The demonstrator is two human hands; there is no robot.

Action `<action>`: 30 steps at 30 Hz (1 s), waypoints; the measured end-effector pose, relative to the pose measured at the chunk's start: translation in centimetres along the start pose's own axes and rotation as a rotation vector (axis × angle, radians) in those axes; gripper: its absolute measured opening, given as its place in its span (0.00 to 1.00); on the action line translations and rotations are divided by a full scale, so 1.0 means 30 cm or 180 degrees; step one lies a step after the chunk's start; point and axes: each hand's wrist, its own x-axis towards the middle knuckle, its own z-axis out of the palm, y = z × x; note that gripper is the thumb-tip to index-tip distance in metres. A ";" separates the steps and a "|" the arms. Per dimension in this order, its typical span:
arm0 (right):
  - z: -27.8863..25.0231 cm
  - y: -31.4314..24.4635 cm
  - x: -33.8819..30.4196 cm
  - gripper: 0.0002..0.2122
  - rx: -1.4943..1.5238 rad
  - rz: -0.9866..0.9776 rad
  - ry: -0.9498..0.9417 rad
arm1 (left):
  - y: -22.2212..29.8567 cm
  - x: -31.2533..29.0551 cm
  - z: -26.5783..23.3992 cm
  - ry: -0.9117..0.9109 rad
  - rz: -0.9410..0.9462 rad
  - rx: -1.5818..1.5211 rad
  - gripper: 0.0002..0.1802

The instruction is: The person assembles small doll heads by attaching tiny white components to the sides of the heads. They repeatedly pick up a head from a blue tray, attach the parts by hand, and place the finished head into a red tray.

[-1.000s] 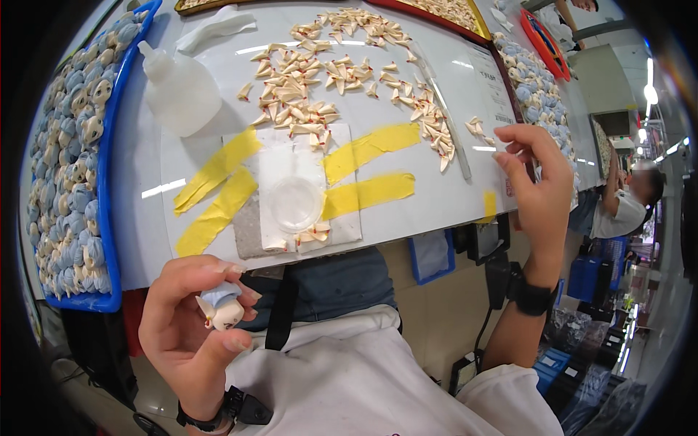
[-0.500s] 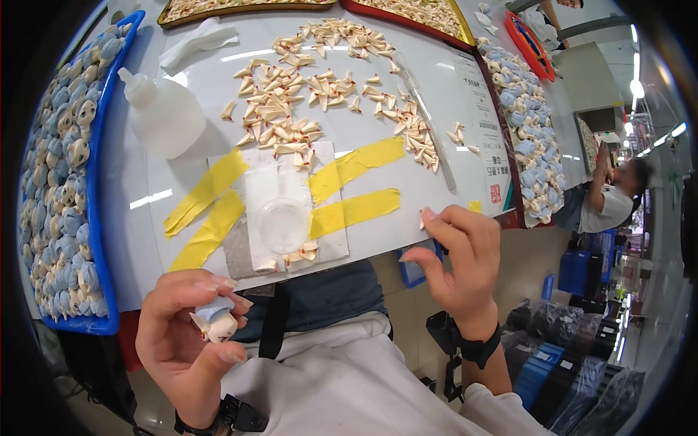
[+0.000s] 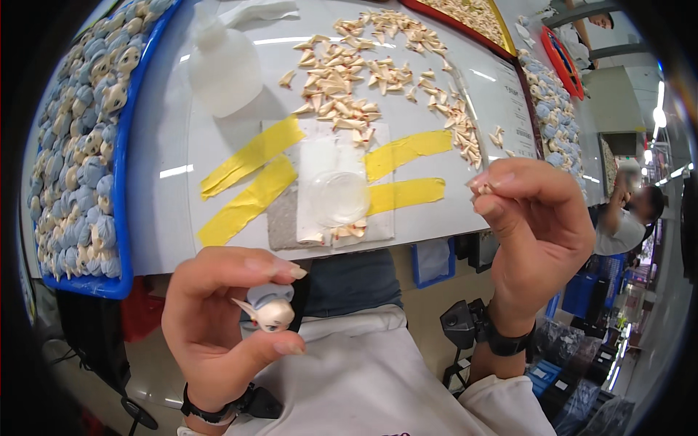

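Observation:
My left hand (image 3: pixel 203 327) pinches a small doll head (image 3: pixel 275 312) between thumb and fingers, over my lap just off the table's front edge. The head has light-blue hair, a painted eye, and a pointed cream ear sticking out to the left with a red spot at its base. To the right, my right hand (image 3: pixel 542 229) is raised by the table edge, thumb and index finger closed on a tiny cream ear piece (image 3: pixel 484 189). Many similar ear pieces (image 3: pixel 331 83) lie scattered on the table. Nearer me, a shallow clear round dish (image 3: pixel 339 198) rests on a white sheet.
Yellow tape strips (image 3: pixel 407 154) flank the dish. A white squeeze bottle (image 3: pixel 224 73) stands at the back left. Blue-haired heads fill a blue tray (image 3: pixel 125 240) at far left; more heads (image 3: pixel 556 109) lie at right. A long thin tool lies beside the ear pieces. Another person (image 3: pixel 629 225) sits far right.
My right thumb and index finger, apart before with the ear piece at the index fingertip, have closed on it. The doll head has turned in my left hand. The whole view has shifted.

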 end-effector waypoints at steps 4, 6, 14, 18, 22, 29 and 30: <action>0.054 -0.002 0.034 0.09 0.0058 -0.0110 -0.0399 | -0.001 0.020 -0.045 -0.0618 0.0299 0.0473 0.22; 0.079 -0.004 0.038 0.09 0.0033 -0.0145 -0.0510 | 0.005 0.015 -0.014 -0.0374 -0.0057 -0.0041 0.19; 0.148 -0.042 0.037 0.09 -0.1432 -0.0979 -0.0553 | -0.032 0.036 -0.064 -0.1028 0.0187 -0.0146 0.20; 0.154 -0.053 0.023 0.10 -0.1650 -0.1149 -0.0520 | -0.006 0.019 -0.002 -0.0208 -0.0299 -0.0481 0.21; 0.170 -0.049 0.029 0.10 -0.1584 -0.1102 -0.0424 | -0.025 0.008 -0.023 -0.0349 -0.0068 -0.0278 0.24; 0.131 -0.081 -0.063 0.05 -0.0047 -0.0414 -0.0538 | 0.013 0.002 0.059 0.0508 -0.0444 -0.0503 0.26; 0.114 -0.078 -0.079 0.04 -0.0031 -0.0486 -0.0713 | 0.008 0.003 0.057 0.0418 -0.0329 -0.0413 0.25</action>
